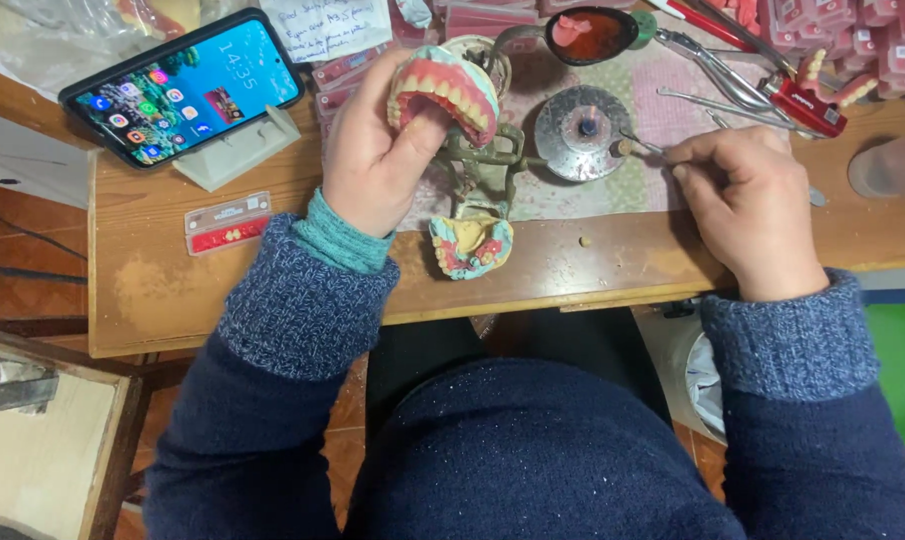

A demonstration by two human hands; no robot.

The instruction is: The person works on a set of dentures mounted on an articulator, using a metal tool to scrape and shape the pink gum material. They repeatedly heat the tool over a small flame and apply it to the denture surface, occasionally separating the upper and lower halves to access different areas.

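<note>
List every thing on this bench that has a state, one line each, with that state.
Left hand: closed around the denture model, lifted, teeth showing.
Right hand: pinching a thin metal tool, tip at the round metal disc.
Second denture model: lying on the wooden bench, untouched.
Phone: screen lit, propped on a stand.
Small dish: holds pink wax.

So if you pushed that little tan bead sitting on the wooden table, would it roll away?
Probably yes. The tan bead looks small and roundish, lying loose on the bare wooden table, so a nudge would likely send it rolling. It seems very light. It sits near the table's front edge, so it might drop off.
</note>
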